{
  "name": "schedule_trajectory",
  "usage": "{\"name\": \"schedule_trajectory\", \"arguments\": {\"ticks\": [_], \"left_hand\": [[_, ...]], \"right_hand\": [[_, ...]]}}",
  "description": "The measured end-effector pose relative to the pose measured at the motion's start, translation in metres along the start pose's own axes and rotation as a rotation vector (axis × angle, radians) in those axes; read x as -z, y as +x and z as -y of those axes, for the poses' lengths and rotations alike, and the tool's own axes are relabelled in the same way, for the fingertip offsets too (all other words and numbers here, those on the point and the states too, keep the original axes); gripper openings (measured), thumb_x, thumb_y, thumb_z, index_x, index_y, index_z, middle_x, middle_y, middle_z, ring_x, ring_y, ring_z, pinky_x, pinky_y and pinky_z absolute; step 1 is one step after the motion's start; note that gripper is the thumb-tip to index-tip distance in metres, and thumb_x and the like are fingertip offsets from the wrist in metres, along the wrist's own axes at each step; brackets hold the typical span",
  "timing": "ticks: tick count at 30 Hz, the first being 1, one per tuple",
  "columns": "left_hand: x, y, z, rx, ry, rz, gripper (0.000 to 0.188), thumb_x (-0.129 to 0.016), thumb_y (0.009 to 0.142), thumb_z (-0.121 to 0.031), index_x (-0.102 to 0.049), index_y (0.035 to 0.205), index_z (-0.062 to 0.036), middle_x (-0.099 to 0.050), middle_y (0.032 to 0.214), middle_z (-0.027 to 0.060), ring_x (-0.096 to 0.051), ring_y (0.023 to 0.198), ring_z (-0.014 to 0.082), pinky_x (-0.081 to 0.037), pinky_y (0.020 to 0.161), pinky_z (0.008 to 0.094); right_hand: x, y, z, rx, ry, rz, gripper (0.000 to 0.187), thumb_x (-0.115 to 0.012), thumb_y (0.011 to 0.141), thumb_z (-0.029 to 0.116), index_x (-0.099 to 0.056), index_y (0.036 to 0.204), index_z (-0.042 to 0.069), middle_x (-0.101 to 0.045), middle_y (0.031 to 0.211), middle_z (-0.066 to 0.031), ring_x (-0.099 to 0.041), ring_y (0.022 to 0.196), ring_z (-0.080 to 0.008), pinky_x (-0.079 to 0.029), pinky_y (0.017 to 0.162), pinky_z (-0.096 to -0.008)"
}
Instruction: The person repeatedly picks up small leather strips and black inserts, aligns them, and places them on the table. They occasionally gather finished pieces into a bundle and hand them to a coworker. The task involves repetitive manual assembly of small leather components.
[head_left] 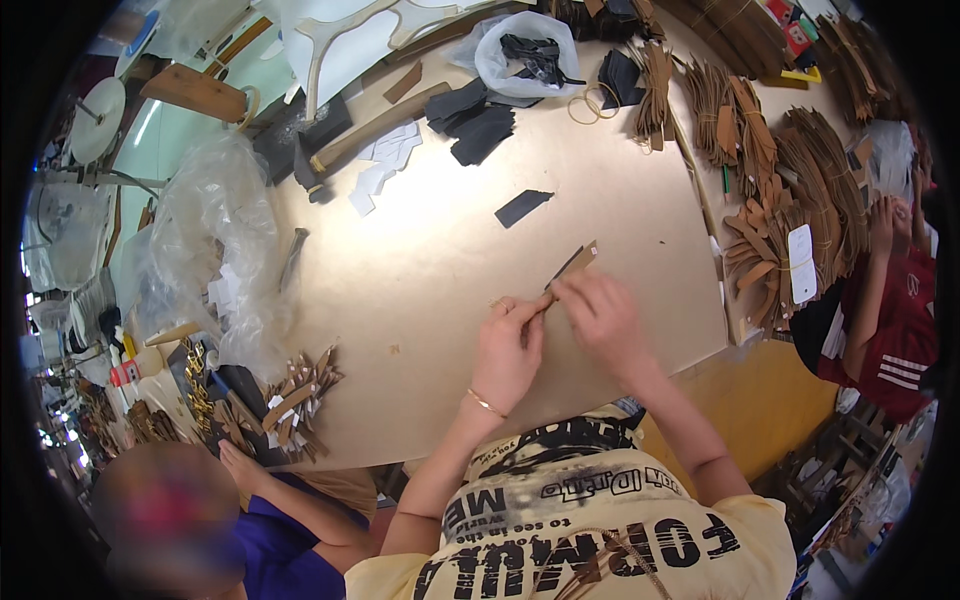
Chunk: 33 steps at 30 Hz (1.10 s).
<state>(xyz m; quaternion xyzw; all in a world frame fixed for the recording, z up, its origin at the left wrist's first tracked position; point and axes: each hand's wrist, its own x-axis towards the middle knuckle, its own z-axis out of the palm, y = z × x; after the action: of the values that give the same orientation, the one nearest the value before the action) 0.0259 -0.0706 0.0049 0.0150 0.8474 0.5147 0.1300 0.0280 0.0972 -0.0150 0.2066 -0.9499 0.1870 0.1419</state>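
Above the middle of the table, my left hand (508,345) and my right hand (603,318) meet at a small brown strip (578,262), which looks like leather and has a dark edge along one side. The fingers of both hands are closed, pinching its near end, while its far end sticks up past my right fingers with a small white mark near the tip. Part of the strip is hidden by my fingers. A flat black piece (524,208) lies on the table just beyond my hands.
Bundles of brown strips (765,250) line the right side. Black pieces (483,130), white pieces (388,160) and a plastic bag (530,60) lie at the back. Clear plastic (215,250) and small brown pieces (300,400) are on the left. People sit at both sides.
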Motion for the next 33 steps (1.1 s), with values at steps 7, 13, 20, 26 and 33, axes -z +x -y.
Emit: {"name": "schedule_trajectory", "arguments": {"ticks": [7,13,20,26,33], "left_hand": [[0.022,0.008,-0.004,-0.037,-0.082,0.039,0.016,-0.068,0.088,-0.006,-0.065,0.103,-0.0019,-0.070,0.095,0.0146,-0.067,0.076,0.0256,-0.054,0.070,0.0330],[0.007,0.002,-0.002,-0.261,0.056,-0.131,0.016,-0.071,0.085,-0.008,-0.068,0.101,-0.0067,-0.066,0.104,0.0108,-0.064,0.089,0.0268,-0.051,0.078,0.0368],[-0.012,-0.002,0.024,-0.430,0.491,-0.190,0.022,-0.073,0.082,-0.010,-0.073,0.104,-0.0103,-0.062,0.112,0.0103,-0.059,0.099,0.0290,-0.044,0.090,0.0411],[0.033,0.036,0.037,-0.362,0.383,-0.373,0.026,-0.072,0.084,-0.016,-0.071,0.109,-0.0084,-0.062,0.114,0.0143,-0.058,0.104,0.0315,-0.042,0.094,0.0430],[0.138,0.103,0.075,-0.183,0.688,-0.486,0.018,-0.068,0.086,-0.014,-0.068,0.095,0.0017,-0.063,0.102,0.0197,-0.060,0.094,0.0353,-0.048,0.082,0.0431]], "right_hand": [[-0.002,0.001,0.033,-0.156,0.038,-0.011,0.031,-0.070,0.077,0.013,-0.069,0.107,0.005,-0.069,0.097,-0.0059,-0.065,0.098,-0.0215,-0.051,0.081,-0.0359],[0.003,0.013,0.014,-0.650,0.631,-0.019,0.020,-0.071,0.086,0.009,-0.070,0.104,0.002,-0.070,0.091,-0.0122,-0.070,0.083,-0.0244,-0.054,0.070,-0.0349],[0.007,0.016,0.003,-0.715,0.766,0.055,0.020,-0.068,0.091,0.006,-0.070,0.108,-0.003,-0.073,0.097,-0.0123,-0.071,0.086,-0.0179,-0.055,0.076,-0.0287],[0.007,0.016,0.008,-0.681,0.748,0.059,0.020,-0.067,0.091,0.005,-0.070,0.109,-0.003,-0.074,0.097,-0.0124,-0.071,0.085,-0.0171,-0.055,0.077,-0.0281],[0.013,0.017,0.007,-0.670,0.768,0.051,0.022,-0.067,0.091,0.005,-0.069,0.111,-0.003,-0.073,0.096,-0.0118,-0.071,0.085,-0.0168,-0.055,0.078,-0.0282]]}}
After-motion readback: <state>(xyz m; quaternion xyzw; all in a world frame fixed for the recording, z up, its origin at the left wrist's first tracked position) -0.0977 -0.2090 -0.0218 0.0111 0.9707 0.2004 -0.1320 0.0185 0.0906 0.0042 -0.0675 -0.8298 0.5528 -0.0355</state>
